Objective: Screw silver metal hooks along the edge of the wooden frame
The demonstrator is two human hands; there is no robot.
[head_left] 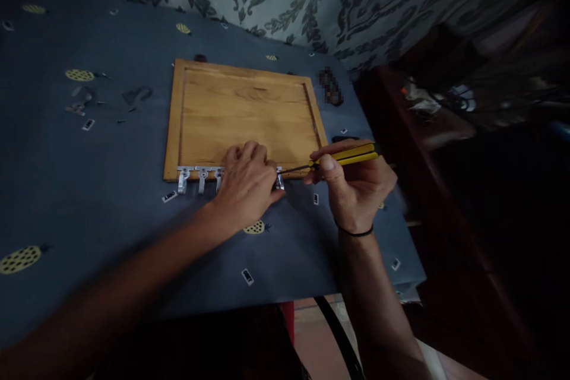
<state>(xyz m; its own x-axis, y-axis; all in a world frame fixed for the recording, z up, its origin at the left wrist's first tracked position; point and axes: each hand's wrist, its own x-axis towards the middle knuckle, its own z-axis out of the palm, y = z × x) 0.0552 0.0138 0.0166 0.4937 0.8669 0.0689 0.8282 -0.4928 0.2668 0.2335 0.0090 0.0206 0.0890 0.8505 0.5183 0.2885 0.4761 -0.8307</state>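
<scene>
A wooden board lies flat on a dark blue cloth. Along its near edge runs a metal hook rail with several silver hooks hanging over the edge. My left hand rests palm down on the right part of that rail, fingers curled over it. My right hand grips a yellow and black screwdriver, held nearly level. Its thin shaft points left, and the tip sits at the rail's right end beside my left fingertips.
The blue cloth with yellow pineapple prints covers the table. Small metal bits lie at the far left. A dark blurred object sits past the board's right corner. The table ends at the right; dim clutter lies beyond.
</scene>
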